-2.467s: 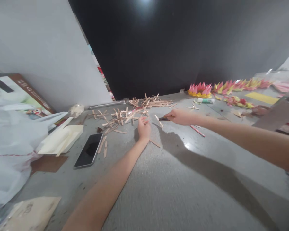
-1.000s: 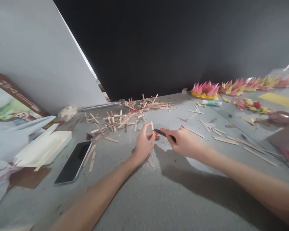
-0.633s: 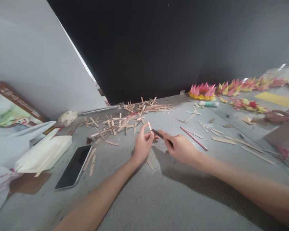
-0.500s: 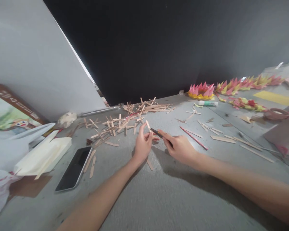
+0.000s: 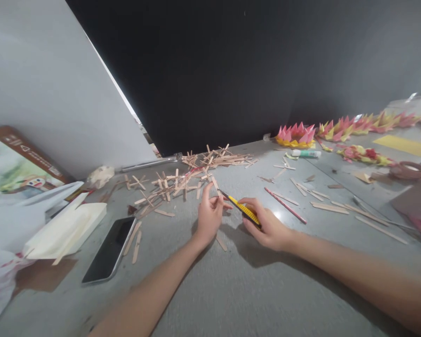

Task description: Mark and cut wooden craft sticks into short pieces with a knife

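Between the thumb and fingers of my left hand [image 5: 210, 213] is a wooden craft stick [image 5: 215, 182], tilted up and away from me. My right hand [image 5: 266, 224] is closed around a yellow and black utility knife [image 5: 247, 211]. The knife's dark tip lies at the stick, close to my left fingertips; whether it touches the wood is hard to tell. Beneath my hands, another craft stick [image 5: 221, 243] lies on the grey table [image 5: 210, 290]. Past my left hand spreads a heap of crossed craft sticks [image 5: 217, 159].
A phone [image 5: 108, 250] and a pale open box [image 5: 66, 229] lie at left. To the right are a red striped stick [image 5: 285, 205], loose wood strips [image 5: 330, 207], a glue stick [image 5: 306, 153], pink paper flowers [image 5: 296, 135] and a tape roll [image 5: 410, 169]. A black panel [image 5: 210, 70] stands behind.
My right hand has turned and shifted slightly right and down, so the knife's yellow handle now shows. My left hand still holds the craft stick in nearly the same place.
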### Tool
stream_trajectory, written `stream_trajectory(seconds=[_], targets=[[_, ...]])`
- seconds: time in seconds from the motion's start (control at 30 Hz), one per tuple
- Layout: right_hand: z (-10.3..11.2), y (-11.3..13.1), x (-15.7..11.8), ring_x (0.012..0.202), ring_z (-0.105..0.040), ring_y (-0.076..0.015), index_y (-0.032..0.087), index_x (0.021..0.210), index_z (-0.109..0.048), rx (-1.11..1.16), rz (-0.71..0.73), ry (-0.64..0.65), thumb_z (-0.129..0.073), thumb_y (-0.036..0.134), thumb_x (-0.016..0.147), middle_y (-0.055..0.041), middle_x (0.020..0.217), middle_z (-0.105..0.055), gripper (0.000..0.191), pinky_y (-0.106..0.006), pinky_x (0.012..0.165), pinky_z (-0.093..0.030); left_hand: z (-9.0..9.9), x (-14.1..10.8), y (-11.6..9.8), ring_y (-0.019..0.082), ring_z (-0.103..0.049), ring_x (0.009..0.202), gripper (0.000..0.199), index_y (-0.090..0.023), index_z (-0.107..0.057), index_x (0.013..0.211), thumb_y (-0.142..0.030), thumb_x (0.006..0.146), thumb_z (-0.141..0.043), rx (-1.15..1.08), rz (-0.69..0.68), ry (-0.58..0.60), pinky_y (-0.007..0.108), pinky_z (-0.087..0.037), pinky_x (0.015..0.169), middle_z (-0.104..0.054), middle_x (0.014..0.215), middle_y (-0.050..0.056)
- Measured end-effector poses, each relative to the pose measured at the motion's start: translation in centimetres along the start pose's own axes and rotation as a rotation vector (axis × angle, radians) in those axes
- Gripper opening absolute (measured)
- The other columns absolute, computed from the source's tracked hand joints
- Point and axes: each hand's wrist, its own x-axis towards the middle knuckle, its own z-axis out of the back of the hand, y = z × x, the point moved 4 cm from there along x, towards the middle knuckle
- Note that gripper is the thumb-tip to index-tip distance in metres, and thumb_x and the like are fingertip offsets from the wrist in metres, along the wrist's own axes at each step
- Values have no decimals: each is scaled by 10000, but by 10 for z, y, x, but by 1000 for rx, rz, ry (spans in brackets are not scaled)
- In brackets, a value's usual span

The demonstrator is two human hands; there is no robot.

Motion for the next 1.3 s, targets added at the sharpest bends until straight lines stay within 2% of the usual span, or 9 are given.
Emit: stream_trajectory(seconds=[0.1,0.23,0.43,0.57,0.87,0.97,1.07,1.23,1.3], targets=[[2,1,1,795,-690,-186,253,1491,-401,-10,-3,-4,-456,328,1079,-106,1168,-736,423,-293,737,-490,2,1,2,182,-780,709,593,-236,-372,1507,-483,1020,-603,8,1,-8,307,-630,701,-773,858,25],[3,3,3,737,-698,-156,263,1557,-401,-43,-20,8,-426,332,1091,-100,1206,-759,471,-271,740,-511,2,1,-1,191,-773,673,591,-233,-374,1497,-494,1016,-596,-6,18,14,290,-604,659,-753,766,-3],[4,5,1,652,-671,-141,215,1536,-450,-76,-10,-29,-432,301,1064,-88,1054,-787,480,-252,692,-511,2,0,-6,156,-727,611,540,-224,-441,1459,-511,1023,-576,53,-7,22,262,-561,627,-750,781,-3],[5,6,-1,611,-647,-127,212,1496,-481,-20,-41,-29,-444,306,1060,-101,1107,-780,447,-250,667,-502,3,-1,-6,136,-697,584,511,-221,-451,1465,-462,1029,-569,104,-14,35,243,-532,594,-747,813,3],[3,1,-3,500,-557,-105,185,1499,-502,35,-65,-31,-454,311,1058,-60,923,-769,461,-236,581,-449,0,-2,0,104,-647,502,552,-234,-416,1499,-453,1019,-578,41,37,104,221,-509,541,-733,837,-5],[3,0,-3,547,-586,-114,195,1502,-504,47,-64,-47,-458,307,1056,-63,946,-769,462,-238,593,-458,-1,-1,0,102,-644,494,558,-232,-405,1498,-453,1016,-578,28,43,115,216,-498,533,-744,852,1],[5,0,0,648,-649,-131,238,1511,-504,72,-74,-74,-444,326,1072,-74,1081,-768,452,-252,658,-500,-2,0,0,109,-663,508,576,-227,-387,1504,-454,1012,-582,-3,58,89,232,-522,564,-760,899,20],[13,-2,6,1073,-715,-231,246,1346,-642,123,-87,-166,-431,370,1077,-98,1273,-732,364,-330,892,-548,-3,2,-1,139,-702,590,623,-249,-342,1567,-437,1018,-566,9,73,77,277,-559,649,-765,965,47],[16,-4,7,1113,-697,-248,243,1297,-667,160,-108,-204,-460,397,1065,-97,1277,-720,347,-348,911,-542,2,3,-2,149,-702,684,532,-249,-427,1521,-370,1018,-549,114,19,-4,291,-555,707,-749,1032,64]])
